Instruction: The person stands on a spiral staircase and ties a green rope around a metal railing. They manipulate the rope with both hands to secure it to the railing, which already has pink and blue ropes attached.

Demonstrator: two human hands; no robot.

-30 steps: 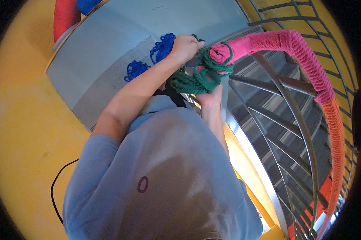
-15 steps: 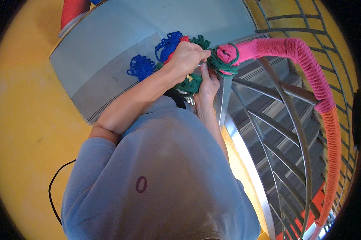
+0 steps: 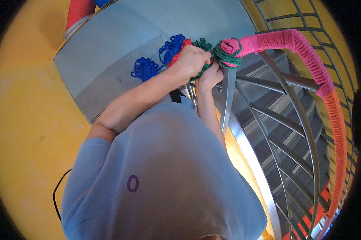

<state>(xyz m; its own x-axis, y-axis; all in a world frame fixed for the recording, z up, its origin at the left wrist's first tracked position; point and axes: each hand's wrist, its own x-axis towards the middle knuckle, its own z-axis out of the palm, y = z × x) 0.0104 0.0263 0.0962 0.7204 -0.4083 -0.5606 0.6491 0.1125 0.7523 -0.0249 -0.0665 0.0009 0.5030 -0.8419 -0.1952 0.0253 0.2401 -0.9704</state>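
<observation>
Thick green yarn point(image 3: 227, 56) is wound over the pink-covered end of a stair handrail point(image 3: 282, 39). Just left of that end, my left hand point(image 3: 191, 61) is closed, thumb and fingers pinched together at the green yarn. Below and to its right, my right hand point(image 3: 210, 77) has its fingers curled round part of the same yarn, thumb up close under the wound rail end. What lies between the fingertips is partly hidden. Beyond my left hand are a green yarn bundle point(image 3: 202, 44), red yarn point(image 3: 186, 42) and a blue yarn bundle point(image 3: 171, 49); a second blue bundle point(image 3: 144, 69) lies further left.
The handrail curves down on the right, pink then orange yarn point(image 3: 337, 116), above metal balusters point(image 3: 294, 108) and dark grey steps point(image 3: 264, 112). A yellow wall point(image 3: 24, 108) stands at left. At top left is a red column-like shape point(image 3: 79, 13); a black cord point(image 3: 57, 188) hangs lower left.
Both hands have shifted slightly right relative to my body. My left fingers are bent in more tightly, and my right hand has turned, its thumb now nearer the rail end.
</observation>
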